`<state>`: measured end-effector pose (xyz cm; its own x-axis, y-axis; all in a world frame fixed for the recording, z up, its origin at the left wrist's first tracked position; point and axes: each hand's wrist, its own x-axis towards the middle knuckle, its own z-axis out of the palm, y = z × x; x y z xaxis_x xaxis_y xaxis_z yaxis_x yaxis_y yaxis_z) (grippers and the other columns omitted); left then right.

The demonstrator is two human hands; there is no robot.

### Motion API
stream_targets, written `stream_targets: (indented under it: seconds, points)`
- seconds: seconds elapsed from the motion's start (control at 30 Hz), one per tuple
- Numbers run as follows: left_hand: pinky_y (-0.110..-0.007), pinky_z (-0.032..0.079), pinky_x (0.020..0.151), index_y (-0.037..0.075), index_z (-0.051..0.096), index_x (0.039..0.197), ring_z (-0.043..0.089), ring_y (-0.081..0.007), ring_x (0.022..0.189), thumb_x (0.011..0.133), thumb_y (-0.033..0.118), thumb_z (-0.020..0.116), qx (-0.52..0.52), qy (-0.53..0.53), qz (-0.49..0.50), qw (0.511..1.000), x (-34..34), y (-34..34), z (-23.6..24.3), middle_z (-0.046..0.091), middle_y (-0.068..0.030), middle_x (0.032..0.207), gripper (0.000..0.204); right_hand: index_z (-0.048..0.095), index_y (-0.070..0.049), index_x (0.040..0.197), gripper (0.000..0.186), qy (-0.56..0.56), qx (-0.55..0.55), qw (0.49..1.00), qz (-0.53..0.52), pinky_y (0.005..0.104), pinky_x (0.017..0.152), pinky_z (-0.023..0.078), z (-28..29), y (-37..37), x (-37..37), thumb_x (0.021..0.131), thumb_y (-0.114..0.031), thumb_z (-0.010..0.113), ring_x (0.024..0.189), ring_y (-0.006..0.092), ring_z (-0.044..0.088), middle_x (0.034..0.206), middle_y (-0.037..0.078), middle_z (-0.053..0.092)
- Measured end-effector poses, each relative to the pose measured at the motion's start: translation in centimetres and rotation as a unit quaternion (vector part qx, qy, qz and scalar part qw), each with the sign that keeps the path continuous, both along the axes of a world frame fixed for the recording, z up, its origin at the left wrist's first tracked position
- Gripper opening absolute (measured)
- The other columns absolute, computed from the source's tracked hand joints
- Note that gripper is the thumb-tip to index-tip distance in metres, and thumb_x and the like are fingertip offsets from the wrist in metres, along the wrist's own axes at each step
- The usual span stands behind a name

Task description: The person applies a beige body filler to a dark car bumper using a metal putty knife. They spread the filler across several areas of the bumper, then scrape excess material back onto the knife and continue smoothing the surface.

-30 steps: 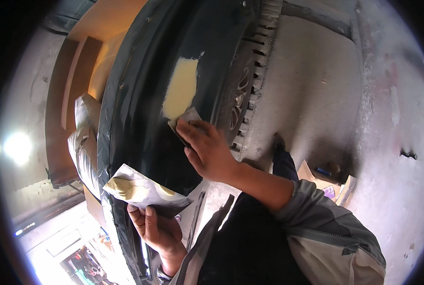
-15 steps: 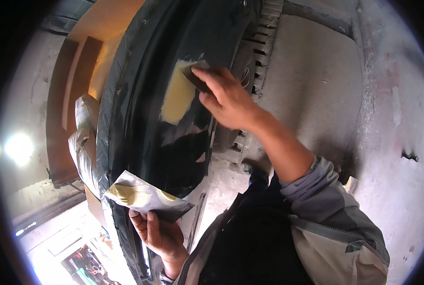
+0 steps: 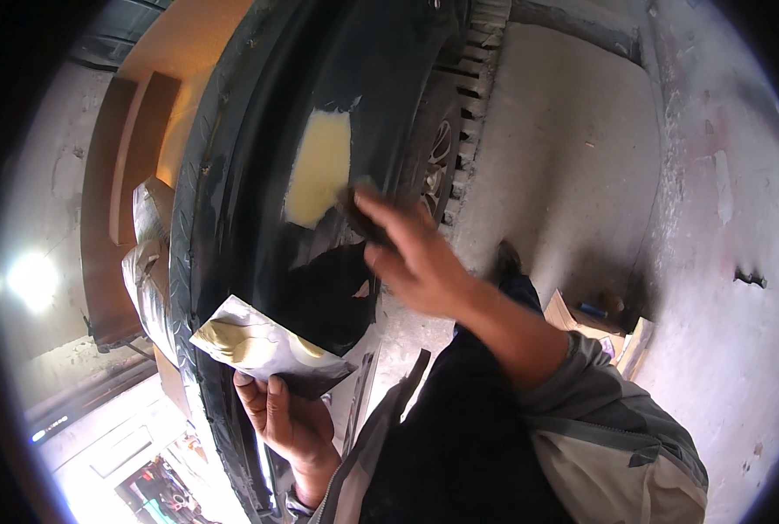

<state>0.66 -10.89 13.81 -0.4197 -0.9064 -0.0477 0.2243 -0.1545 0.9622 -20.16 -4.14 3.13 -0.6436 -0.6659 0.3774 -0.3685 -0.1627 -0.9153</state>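
Observation:
A patch of pale yellow filler (image 3: 319,170) lies on a dark, glossy vehicle body panel (image 3: 376,79). Just off the patch's lower right side, my right hand (image 3: 424,266) is closed on a dark, flat filler spreader (image 3: 359,214). Hand and spreader are smeared by motion, and I cannot tell whether the blade touches the panel. Lower down, my left hand (image 3: 289,424) grips the near edge of a tilted, light grey mixing board (image 3: 271,336), thumb in front. Yellow filler sits heaped on the board's left corner, with a thinner smear toward its right.
Plastic-wrapped parts (image 3: 149,271) stand left of the panel, beside an orange-brown panel (image 3: 110,210). A grey concrete floor (image 3: 573,148) spreads to the right, with a cardboard box (image 3: 581,319) near my right forearm. A pale, worn wall (image 3: 721,201) borders the right side.
My right hand and the spreader have moved down and off the filler patch, uncovering its upper right part. My left hand holds the board in nearly the same place.

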Motion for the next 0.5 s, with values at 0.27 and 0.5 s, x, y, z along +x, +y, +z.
stream_targets:
  seconds: [0.27,0.5]
  points:
    - [-0.041,0.039,0.107,0.005,0.051,0.128,0.056,-0.0238,0.116,0.088,0.003,0.057,-0.015,0.006,-0.018,1.0,1.1,0.2,-0.8,0.061,-0.0115,0.121,0.04,0.043,-0.003,0.14,0.05,0.09,0.066,0.992,-0.055,0.0423,0.106,0.041,-0.7,-4.4,-8.4,0.094,-0.016,0.057,0.125,0.0393,0.048,0.136,0.023,0.049]
    - [-0.04,0.035,0.109,0.004,0.052,0.126,0.057,-0.0194,0.112,0.09,-0.002,0.057,0.03,0.006,0.0,1.0,-0.2,0.0,-0.7,0.064,-0.0059,0.112,0.037,0.042,-0.002,0.141,0.056,0.052,0.085,0.995,-0.029,0.0418,0.105,0.042,-1.2,-2.2,1.5,0.09,-0.01,0.062,0.121,0.0402,0.052,0.133,0.026,0.049]
